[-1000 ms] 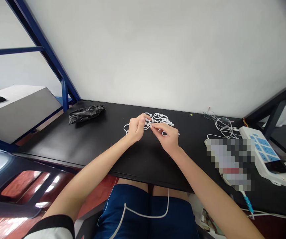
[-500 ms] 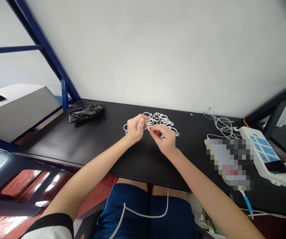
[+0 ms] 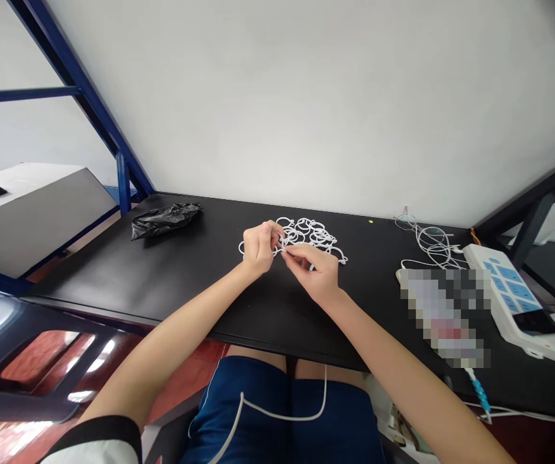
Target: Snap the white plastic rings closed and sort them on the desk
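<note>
Several thin white rings with small knobs, like curtain rings (image 3: 323,233), lie in an overlapping pile on the black tabletop. In front of the pile my left hand (image 3: 259,248) is closed, fingers curled around a white ring. My right hand (image 3: 316,269) meets it from the right, with thumb and fingertips pinched on the same white ring. The fingers cover most of that ring, so its full shape is hidden. Part of another white ring shows just left of my left hand, resting on the table.
A crumpled black plastic bag (image 3: 165,220) lies at the back left. To the right are a tangled white cable (image 3: 434,248), a pixelated phone-like device (image 3: 444,316) with a cord, and a white power strip (image 3: 523,303). A pale wall rises behind the black table (image 3: 161,277).
My left hand has turned slightly, with its knuckles now more towards me, and the fingers have shifted on the ring. The right hand has moved slightly left and stays pinched. The pile looks unchanged.
</note>
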Motion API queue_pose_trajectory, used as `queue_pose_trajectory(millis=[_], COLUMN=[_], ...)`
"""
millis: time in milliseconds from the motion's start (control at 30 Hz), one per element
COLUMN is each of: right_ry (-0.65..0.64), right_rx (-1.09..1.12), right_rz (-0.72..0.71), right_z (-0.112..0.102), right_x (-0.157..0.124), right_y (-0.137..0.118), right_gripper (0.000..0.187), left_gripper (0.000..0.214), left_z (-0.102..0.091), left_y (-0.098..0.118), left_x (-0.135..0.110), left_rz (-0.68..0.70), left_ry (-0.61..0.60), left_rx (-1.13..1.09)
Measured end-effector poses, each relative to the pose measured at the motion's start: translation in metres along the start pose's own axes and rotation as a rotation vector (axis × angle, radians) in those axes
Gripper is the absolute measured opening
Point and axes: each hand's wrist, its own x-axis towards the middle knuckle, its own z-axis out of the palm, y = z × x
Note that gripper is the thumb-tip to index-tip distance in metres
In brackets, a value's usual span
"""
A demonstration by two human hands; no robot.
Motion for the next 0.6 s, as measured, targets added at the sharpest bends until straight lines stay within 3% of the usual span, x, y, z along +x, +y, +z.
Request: queue_pose_trajectory(millis=[600], right_ry=[0.024], right_rx=[0.043], right_rz=[0.035], right_z=[0.0030], right_x=[-0.0048], right_y=[0.0016], right_gripper=[0.011], left_gripper=[0.068], left_z=[0.0005], left_y=[0.0011], left_x=[0.0023], left_rz=[-0.053], left_ry=[0.067], left_rx=[-0.022])
